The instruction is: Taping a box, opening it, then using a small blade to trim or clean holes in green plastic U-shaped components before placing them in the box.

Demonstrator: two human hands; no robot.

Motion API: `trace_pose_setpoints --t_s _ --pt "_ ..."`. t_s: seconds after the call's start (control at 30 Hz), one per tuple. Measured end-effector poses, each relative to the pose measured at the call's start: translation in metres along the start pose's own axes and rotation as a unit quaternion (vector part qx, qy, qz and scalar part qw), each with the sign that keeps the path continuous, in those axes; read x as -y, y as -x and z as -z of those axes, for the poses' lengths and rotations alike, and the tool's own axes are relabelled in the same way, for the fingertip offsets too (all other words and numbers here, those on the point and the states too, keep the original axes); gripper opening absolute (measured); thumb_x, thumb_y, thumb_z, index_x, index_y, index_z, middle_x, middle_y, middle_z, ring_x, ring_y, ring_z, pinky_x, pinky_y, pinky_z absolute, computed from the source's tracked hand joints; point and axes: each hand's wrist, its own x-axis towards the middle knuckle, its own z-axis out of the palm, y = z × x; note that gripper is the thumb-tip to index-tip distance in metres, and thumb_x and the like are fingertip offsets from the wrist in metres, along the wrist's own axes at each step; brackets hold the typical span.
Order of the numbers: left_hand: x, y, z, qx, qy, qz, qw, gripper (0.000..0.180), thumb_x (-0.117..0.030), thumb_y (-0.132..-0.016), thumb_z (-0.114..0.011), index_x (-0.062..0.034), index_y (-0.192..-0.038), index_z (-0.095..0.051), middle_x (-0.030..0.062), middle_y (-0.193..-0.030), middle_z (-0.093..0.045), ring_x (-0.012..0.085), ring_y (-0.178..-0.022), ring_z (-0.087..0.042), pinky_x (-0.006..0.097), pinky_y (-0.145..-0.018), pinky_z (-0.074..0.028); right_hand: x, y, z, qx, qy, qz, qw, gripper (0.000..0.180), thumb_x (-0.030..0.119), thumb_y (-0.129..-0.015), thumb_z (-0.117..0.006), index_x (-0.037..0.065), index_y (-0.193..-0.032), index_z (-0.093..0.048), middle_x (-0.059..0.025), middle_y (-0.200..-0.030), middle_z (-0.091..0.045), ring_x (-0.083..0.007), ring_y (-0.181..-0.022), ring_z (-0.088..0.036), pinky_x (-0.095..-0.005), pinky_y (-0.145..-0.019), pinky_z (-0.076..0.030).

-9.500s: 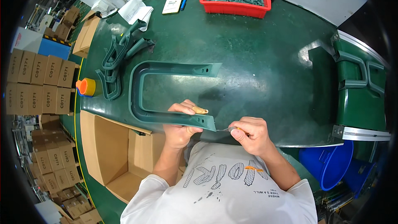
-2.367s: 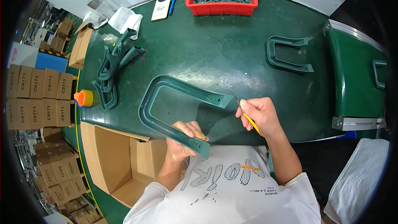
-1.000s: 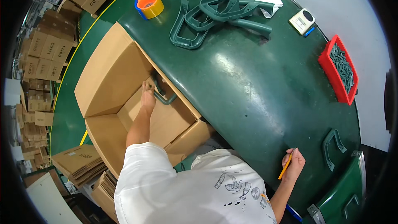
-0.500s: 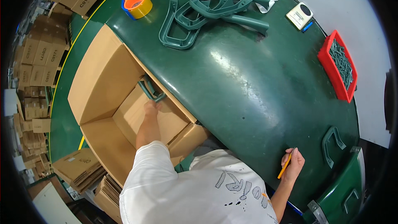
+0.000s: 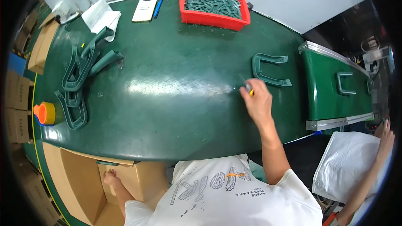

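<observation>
My right hand (image 5: 258, 101) is closed around a slim yellow utility knife (image 5: 251, 92), held over the green table. Just beyond it lies a U-shaped green plastic handle (image 5: 256, 68), its two ends toward the right; the hand is close to its near arm. My left hand (image 5: 110, 177) reaches down inside an open cardboard box (image 5: 77, 175) at the table's near left edge. Its fingers look loosely apart, with a gap to another green handle (image 5: 107, 163) in the box, mostly hidden by the table-side wall. Several more green handles (image 5: 77, 77) lie heaped at the table's left.
A red bin (image 5: 213, 21) of small green strips stands at the back, beside a white device (image 5: 145, 6) and a blue pen (image 5: 158, 7). An orange-yellow tape roll (image 5: 45, 113) sits far left. A green conveyor (image 5: 331, 88) adjoins on the right; another person's arm (image 5: 372, 171) is below it.
The view has swung to the right. My right hand has moved from the table's near edge to beside the lone handle. My left hand has come away from the handle in the box.
</observation>
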Motion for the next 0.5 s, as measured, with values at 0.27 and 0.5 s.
trace_pose_setpoints --t_s 0.27,0.5 --pt "-0.131 0.092 0.020 -0.071 0.087 -0.270 0.956 0.028 0.000 -0.083 -0.048 0.0024 -0.110 -0.058 0.0153 -0.092 -0.065 0.0239 -0.077 -0.066 0.027 -0.056 -0.046 -0.056 -0.029 -0.013 0.021 0.156 -0.019 0.987 0.032 0.018 -0.076 -0.071 -0.001 -0.096 -0.056 -0.0144 -0.081 -0.061 -0.0352 -0.072 -0.061 -0.0441 -0.062 -0.048" --pt "-0.173 0.320 -0.032 0.381 0.081 -0.378 0.840 0.024 -0.010 -0.090 -0.055 0.0020 -0.110 -0.056 0.0151 -0.097 -0.065 0.0212 -0.081 -0.066 0.023 -0.055 -0.050 -0.013 0.019 0.009 0.151 -0.091 0.259 0.950 0.025 0.003 -0.067 -0.067 0.004 -0.092 -0.064 -0.0087 -0.092 -0.065 -0.0254 -0.073 -0.061 -0.0368 -0.061 -0.051"
